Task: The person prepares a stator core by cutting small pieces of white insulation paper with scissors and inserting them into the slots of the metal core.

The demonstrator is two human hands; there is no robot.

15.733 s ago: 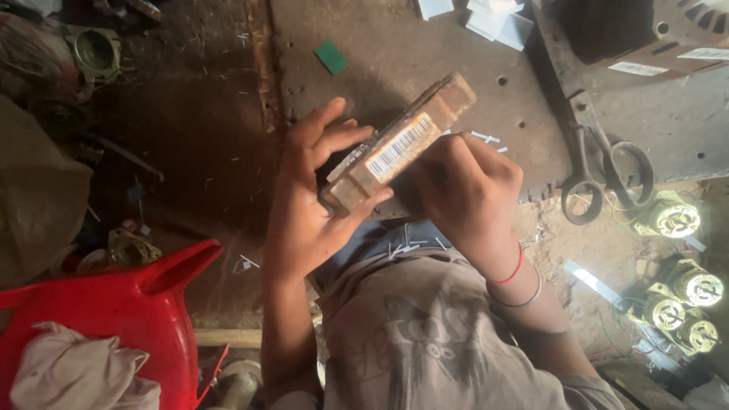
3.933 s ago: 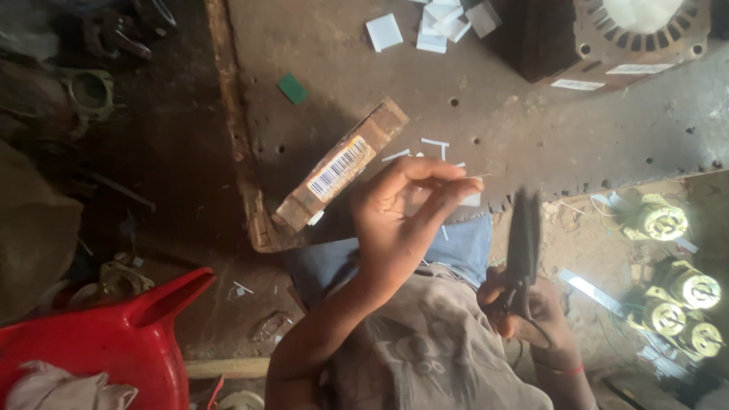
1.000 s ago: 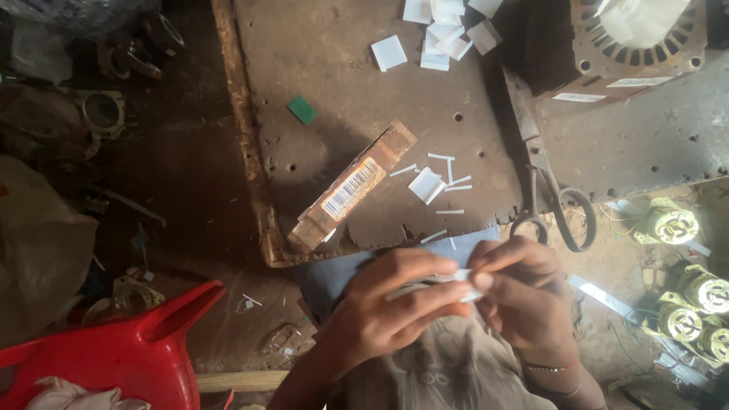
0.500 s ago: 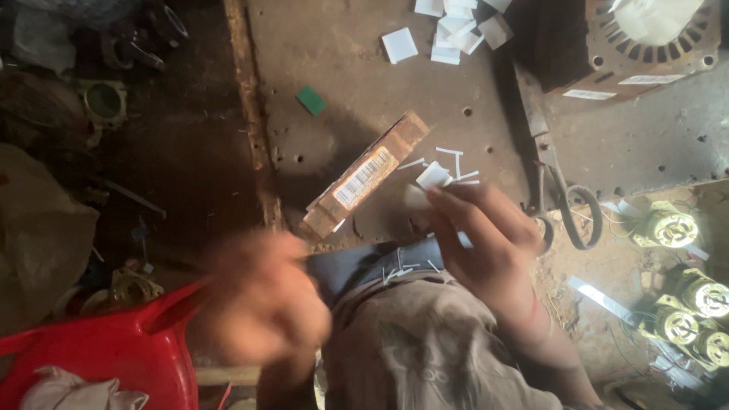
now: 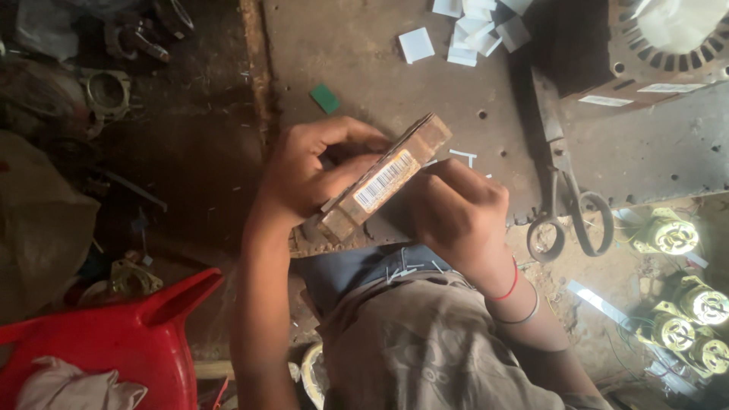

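Gripping the stiff, likely light wooden block (image 5: 383, 180), left hand (image 5: 315, 171) and right hand (image 5: 456, 212) fingers clamp its long edges.

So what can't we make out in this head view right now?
- Underside of the wooden block: hidden by the left hand and right hand.
- Right fingertips: tucked behind the block.
- Motor housing: cut off by the top edge.
- Red container: cut off by the bottom edge.

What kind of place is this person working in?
Probably a small motor repair workshop: a bare metal motor stator sits on the worn metal workbench, small copper-wound motors lie on the floor, and large steel scissors lie beside cut white paper pieces.
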